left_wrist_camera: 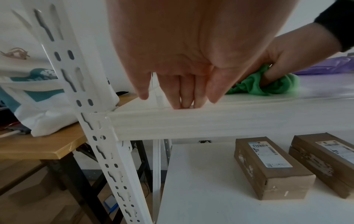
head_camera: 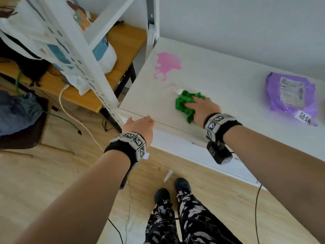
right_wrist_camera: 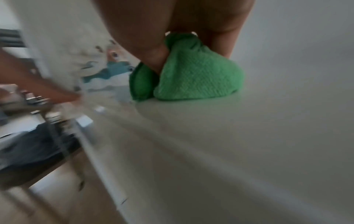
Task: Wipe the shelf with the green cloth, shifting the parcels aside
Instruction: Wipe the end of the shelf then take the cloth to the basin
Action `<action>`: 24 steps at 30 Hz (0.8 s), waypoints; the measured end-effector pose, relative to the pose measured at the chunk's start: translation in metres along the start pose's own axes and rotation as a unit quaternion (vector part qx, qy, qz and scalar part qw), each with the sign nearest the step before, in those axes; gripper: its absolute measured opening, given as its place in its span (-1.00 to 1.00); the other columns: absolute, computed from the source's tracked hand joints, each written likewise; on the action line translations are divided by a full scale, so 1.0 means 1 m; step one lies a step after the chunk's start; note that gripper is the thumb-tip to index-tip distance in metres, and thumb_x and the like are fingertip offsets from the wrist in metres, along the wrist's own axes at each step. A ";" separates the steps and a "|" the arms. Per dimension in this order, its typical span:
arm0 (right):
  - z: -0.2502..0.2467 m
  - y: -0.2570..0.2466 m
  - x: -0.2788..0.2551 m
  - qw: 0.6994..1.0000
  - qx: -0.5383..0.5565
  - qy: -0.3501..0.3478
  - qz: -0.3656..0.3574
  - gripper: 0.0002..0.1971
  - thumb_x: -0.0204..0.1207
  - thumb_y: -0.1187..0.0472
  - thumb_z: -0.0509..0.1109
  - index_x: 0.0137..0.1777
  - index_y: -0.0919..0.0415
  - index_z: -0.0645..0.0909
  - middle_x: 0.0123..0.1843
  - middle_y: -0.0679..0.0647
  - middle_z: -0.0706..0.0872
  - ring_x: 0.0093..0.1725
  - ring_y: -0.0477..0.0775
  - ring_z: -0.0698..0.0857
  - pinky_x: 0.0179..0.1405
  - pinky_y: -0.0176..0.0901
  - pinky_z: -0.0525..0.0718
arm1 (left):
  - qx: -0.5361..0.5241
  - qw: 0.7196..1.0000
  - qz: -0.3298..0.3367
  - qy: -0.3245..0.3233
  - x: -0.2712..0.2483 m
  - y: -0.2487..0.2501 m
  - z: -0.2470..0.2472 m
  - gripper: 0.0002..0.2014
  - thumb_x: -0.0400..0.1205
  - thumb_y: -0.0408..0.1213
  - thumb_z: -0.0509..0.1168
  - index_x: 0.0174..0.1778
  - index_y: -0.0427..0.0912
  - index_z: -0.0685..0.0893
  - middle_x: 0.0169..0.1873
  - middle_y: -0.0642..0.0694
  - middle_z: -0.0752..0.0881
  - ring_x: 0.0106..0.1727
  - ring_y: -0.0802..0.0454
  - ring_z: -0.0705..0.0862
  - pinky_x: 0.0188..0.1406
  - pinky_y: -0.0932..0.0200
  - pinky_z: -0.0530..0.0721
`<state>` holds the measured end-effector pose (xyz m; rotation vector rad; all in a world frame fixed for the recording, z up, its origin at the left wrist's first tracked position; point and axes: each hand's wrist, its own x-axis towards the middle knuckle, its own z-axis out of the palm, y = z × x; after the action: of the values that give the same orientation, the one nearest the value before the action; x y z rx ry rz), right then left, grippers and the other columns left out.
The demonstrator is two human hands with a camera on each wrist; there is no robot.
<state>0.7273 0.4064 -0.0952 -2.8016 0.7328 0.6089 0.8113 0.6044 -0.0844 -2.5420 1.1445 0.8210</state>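
A green cloth point(head_camera: 183, 103) lies bunched on the white shelf point(head_camera: 228, 71). My right hand point(head_camera: 197, 104) presses down on it, and the fingers curl into the folds. In the left wrist view the right hand point(left_wrist_camera: 283, 60) grips the cloth point(left_wrist_camera: 254, 86). The blurred right wrist view shows the cloth point(right_wrist_camera: 197, 80) pinched under the hand. A pink stain point(head_camera: 168, 65) lies just beyond the cloth, at the shelf's left end. A purple parcel point(head_camera: 292, 95) sits far right on the shelf. My left hand point(head_camera: 140, 123) rests straight fingertips point(left_wrist_camera: 184, 104) on the shelf's front edge and holds nothing.
A white slotted post point(head_camera: 98, 81) stands at the shelf's left corner. Beyond it a wooden table point(head_camera: 52, 83) holds a white and blue bag point(head_camera: 105, 55). Two brown boxes point(left_wrist_camera: 268, 165) point(left_wrist_camera: 325, 159) lie on the lower shelf. Cables run across the wooden floor.
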 end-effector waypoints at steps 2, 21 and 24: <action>-0.011 0.012 0.019 0.999 -0.012 0.003 0.052 -0.42 0.57 0.27 0.19 0.54 -0.23 0.32 0.61 0.06 0.31 0.57 0.31 0.31 0.49 0.16 0.45 | -0.007 1.000 -0.001 -0.004 -0.001 -0.001 0.001 -0.48 0.75 -0.32 -0.07 0.67 -0.10 0.05 0.70 0.03 -0.05 0.70 0.12 0.06 0.70 -0.12 -0.06; -0.028 -0.045 0.064 0.984 -0.045 -0.020 -0.169 -0.35 0.56 0.42 0.13 0.55 -0.21 0.34 0.70 -0.02 0.16 0.69 0.27 0.07 0.64 0.22 0.22 | -0.166 0.980 -0.094 0.063 -0.001 -0.021 -0.011 -0.56 0.77 -0.20 -0.05 0.60 -0.12 0.30 0.61 -0.02 0.33 0.57 -0.04 0.39 0.62 -0.01 0.27; -0.050 -0.027 0.087 0.997 -0.037 0.001 -0.071 -0.38 0.53 0.38 0.20 0.56 -0.13 0.36 0.64 0.09 0.31 0.60 0.28 0.29 0.58 0.14 0.35 | -0.156 0.980 -0.107 0.055 0.005 -0.026 -0.007 -0.53 0.76 -0.19 -0.02 0.61 -0.16 0.25 0.65 -0.03 0.23 0.59 -0.04 0.35 0.61 -0.02 0.29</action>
<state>0.8273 0.3791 -0.0858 -2.8905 0.5172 0.6185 0.8364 0.6156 -0.0825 -2.9352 0.8013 0.8722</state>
